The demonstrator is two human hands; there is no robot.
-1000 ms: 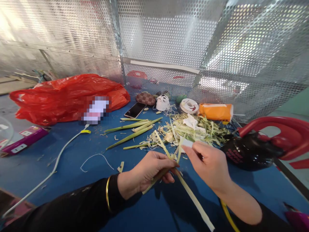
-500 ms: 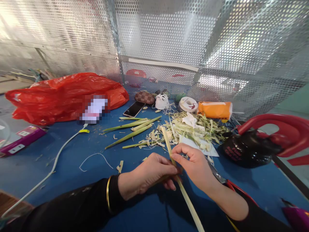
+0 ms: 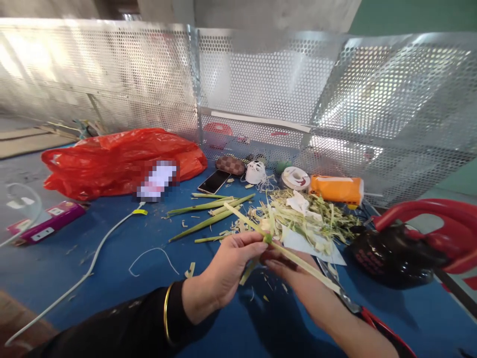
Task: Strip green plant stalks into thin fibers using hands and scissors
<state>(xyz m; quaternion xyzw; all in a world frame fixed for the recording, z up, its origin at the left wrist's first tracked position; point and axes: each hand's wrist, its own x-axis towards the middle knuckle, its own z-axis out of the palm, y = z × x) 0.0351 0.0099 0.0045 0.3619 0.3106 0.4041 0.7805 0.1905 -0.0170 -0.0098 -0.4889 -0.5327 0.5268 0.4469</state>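
Pale green leaf strips (image 3: 305,266) cross each other in front of me, with a small green knot (image 3: 267,238) where they meet. My left hand (image 3: 233,266) pinches them beside the knot between thumb and fingers. Just below and to the right, my right hand (image 3: 294,273) closes on the strips from underneath, its fingertips partly hidden. One strip end points to the upper left and a long one runs down right above my right hand. Long green leaves (image 3: 208,223) lie behind my hands, next to a heap of shredded leaf scraps (image 3: 316,214).
A red-handled tool (image 3: 352,303) lies under my right forearm. Right of it stands a black plastic bag (image 3: 397,258) by a red chair (image 3: 447,223). At the back are a tape roll (image 3: 295,178), an orange pack (image 3: 337,189), a phone (image 3: 214,182) and a red bag (image 3: 122,159).
My right hand has gone from above the strips to below them, against my left hand. The long strip has swung up to the right, and the knot now shows. The camera view has tilted up.
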